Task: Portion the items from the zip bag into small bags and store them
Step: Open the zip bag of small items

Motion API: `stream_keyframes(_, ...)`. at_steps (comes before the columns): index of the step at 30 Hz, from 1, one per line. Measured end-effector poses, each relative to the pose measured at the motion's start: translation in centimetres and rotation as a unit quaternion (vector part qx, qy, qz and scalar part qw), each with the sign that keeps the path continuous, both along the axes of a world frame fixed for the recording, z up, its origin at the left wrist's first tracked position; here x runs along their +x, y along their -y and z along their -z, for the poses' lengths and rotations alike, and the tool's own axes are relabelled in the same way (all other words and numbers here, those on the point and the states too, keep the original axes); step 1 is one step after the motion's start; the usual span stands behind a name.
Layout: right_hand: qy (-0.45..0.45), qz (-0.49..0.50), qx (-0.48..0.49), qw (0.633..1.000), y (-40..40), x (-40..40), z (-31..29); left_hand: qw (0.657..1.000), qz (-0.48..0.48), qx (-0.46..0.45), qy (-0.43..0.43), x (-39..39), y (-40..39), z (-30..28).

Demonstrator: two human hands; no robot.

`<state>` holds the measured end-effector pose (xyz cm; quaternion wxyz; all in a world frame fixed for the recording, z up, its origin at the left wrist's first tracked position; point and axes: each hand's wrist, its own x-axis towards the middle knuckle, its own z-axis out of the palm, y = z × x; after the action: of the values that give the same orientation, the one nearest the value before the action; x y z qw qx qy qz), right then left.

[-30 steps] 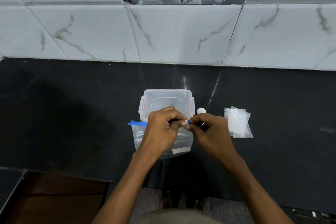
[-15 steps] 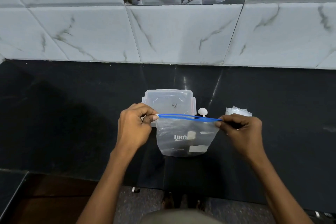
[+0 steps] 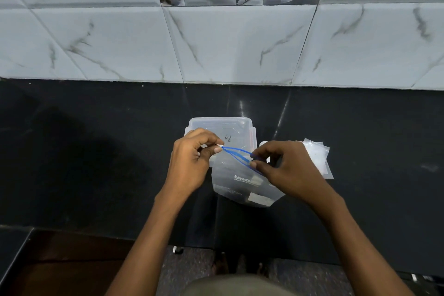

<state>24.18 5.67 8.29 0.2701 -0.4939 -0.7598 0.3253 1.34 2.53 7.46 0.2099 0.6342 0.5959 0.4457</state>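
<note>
Both hands hold the zip bag point(image 3: 242, 180) above the dark surface point(image 3: 96, 151). The left hand point(image 3: 192, 161) fingers pinch the blue zip's left end; the right hand point(image 3: 286, 168) fingers pinch one lip, the mouth parted. A lidded clear container point(image 3: 223, 127) sits just beyond, small bags point(image 3: 317, 158) to the right.

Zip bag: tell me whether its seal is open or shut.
Open. The zip bag's two blue seal strips bow apart between the left hand and right hand, each pinching the top edge.

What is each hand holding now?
Left hand: pinching the clear plastic zip bag by its blue seal.
Right hand: pinching the same seal.
</note>
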Motion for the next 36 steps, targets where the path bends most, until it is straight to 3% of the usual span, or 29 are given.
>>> stream_keyframes(8, 0.124, -0.025, -0.024, 0.992, 0.1, -1.1, -0.5, 0.993, -0.037, -0.023, 0.111, 2.1, 1.0, 0.6)
stream_keyframes(11, 0.127, 0.003, -0.012, 0.992, 0.0, -1.7, -0.3, 0.978, -0.161, -0.018, 0.134, 3.9, 2.2, 0.4)
stream_keyframes(13, 0.113, 0.009, -0.026, 0.993, 0.1, -2.1, -0.2, 0.961, -0.189, -0.105, 0.171, 5.2, 2.8, 0.7)
stream_keyframes(15, 0.071, 0.007, -0.067, 0.995, 0.3, -2.5, -0.1, 0.939, -0.156, -0.219, 0.214, 6.2, 3.1, 1.2)
stream_keyframes(18, -0.057, 0.039, -0.186, 0.980, 0.9, -3.0, 0.2, 0.923, -0.136, -0.261, 0.249, 6.7, 3.0, 1.7)
stream_keyframes(21, -0.249, 0.128, -0.367, 0.887, 1.1, -2.8, 0.7, 0.918, -0.131, -0.277, 0.252, 6.1, 3.1, 1.6)
stream_keyframes(24, -0.416, 0.204, -0.508, 0.726, 0.6, -1.5, 0.9, 0.905, -0.125, -0.306, 0.270, 5.0, 3.4, 1.8)
stream_keyframes(26, -0.471, 0.252, -0.567, 0.627, 0.6, -0.7, 1.5, 0.877, -0.124, -0.343, 0.313, 4.5, 3.3, 1.8)
stream_keyframes(27, -0.473, 0.267, -0.579, 0.608, 0.7, -0.6, 2.0, 0.863, -0.118, -0.361, 0.334, 4.3, 3.2, 1.9)
stream_keyframes(29, -0.461, 0.281, -0.586, 0.604, 0.9, -0.7, 3.0, 0.823, -0.111, -0.391, 0.396, 4.0, 2.8, 2.2)
stream_keyframes(34, -0.424, 0.245, -0.611, 0.622, 1.8, -1.2, 3.6, 0.633, -0.114, -0.420, 0.641, 3.3, 2.2, 3.3)
stream_keyframes(36, -0.425, 0.248, -0.617, 0.614, 2.1, -1.6, 3.6, 0.592, -0.128, -0.403, 0.686, 3.8, 2.0, 4.0)
